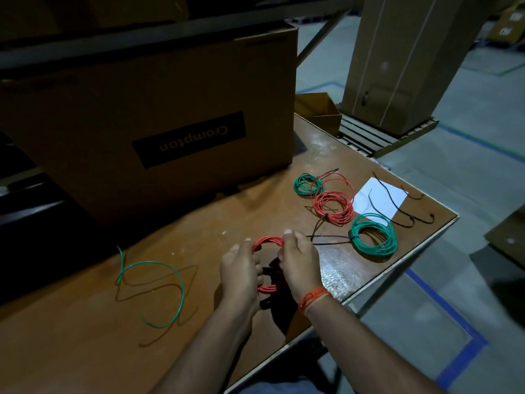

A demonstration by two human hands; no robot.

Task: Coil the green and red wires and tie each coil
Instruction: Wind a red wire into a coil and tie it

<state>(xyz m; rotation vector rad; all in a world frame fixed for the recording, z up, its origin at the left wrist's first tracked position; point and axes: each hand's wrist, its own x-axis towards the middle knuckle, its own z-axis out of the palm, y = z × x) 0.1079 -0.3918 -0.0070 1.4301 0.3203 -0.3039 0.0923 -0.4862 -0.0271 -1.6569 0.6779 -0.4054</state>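
Right now we hold the red coil (268,242) lifted just above the surface (85,322) near its front edge, left hand (241,273) and right hand (299,261) on opposite sides, fingers (288,233) pinched shut on the loops. To tie it well, we should keep the turns bunched while one hand fetches a black tie (397,210) from the white paper (380,199) at the right corner. The loose green wire (153,285) toward the left edge awaits coiling
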